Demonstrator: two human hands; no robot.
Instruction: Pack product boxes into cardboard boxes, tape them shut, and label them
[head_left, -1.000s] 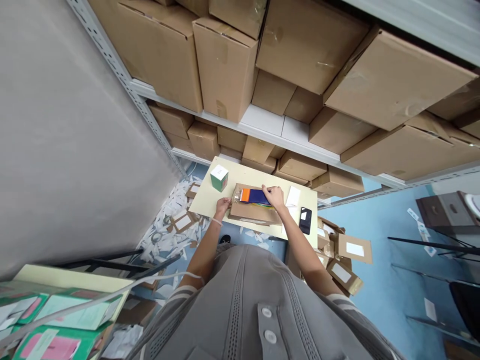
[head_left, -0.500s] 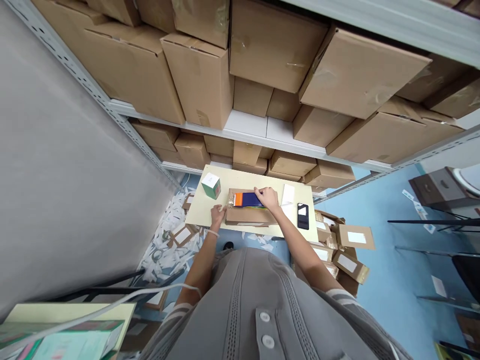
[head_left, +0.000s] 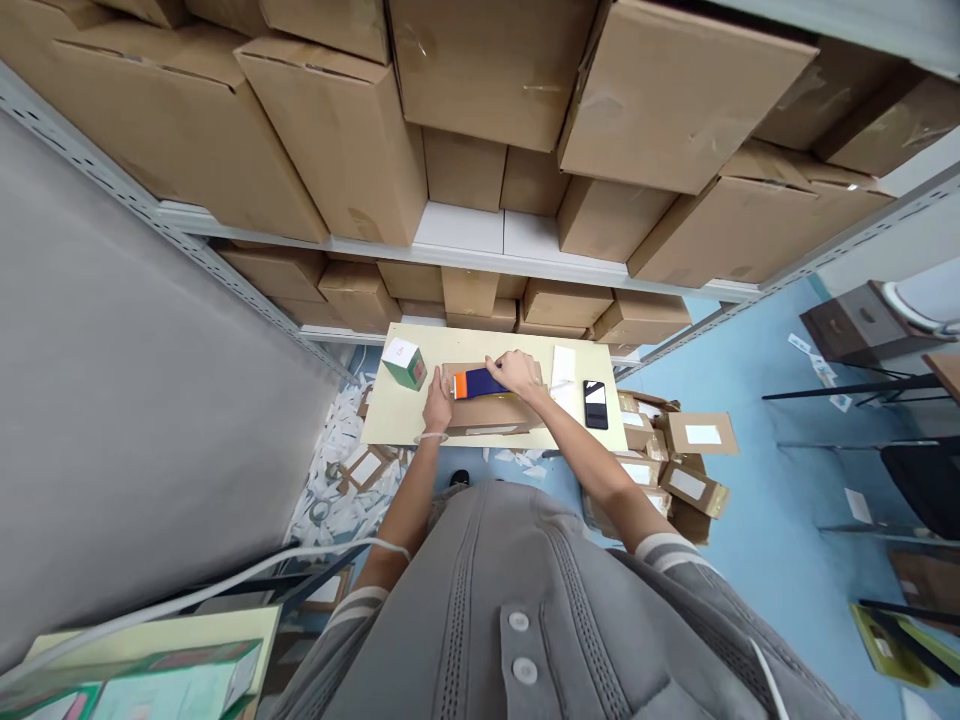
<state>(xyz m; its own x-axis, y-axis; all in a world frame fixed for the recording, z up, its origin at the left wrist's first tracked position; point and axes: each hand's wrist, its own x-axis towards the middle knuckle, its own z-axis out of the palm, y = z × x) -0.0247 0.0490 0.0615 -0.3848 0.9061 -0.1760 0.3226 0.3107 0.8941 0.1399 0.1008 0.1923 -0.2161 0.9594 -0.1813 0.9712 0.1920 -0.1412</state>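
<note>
On the pale table (head_left: 386,415) lies a closed brown cardboard box (head_left: 487,412), long side toward me. My right hand (head_left: 517,372) is wrapped round a dark blue tape dispenser (head_left: 484,382) with an orange end, held on top of the box. The orange end points left, near the box's left edge. The tape itself is too small to make out. My left hand (head_left: 437,403) holds the box's left end, fingers up along the side and thumb near the top edge. A green and white small carton (head_left: 405,364) stands just beyond my left hand.
A black phone (head_left: 595,405) and white paper (head_left: 562,370) lie at the table's right. Shelves (head_left: 480,262) packed with cardboard boxes rise behind. Paper scraps (head_left: 322,500) litter the floor at left; opened boxes (head_left: 690,480) are piled at right. A white cable (head_left: 285,555) crosses near my left arm.
My left hand has moved from the box's near left corner up against its left end, its fingers straightening. The dispenser stays near the box's left edge in my right hand. The view has shifted slightly.
</note>
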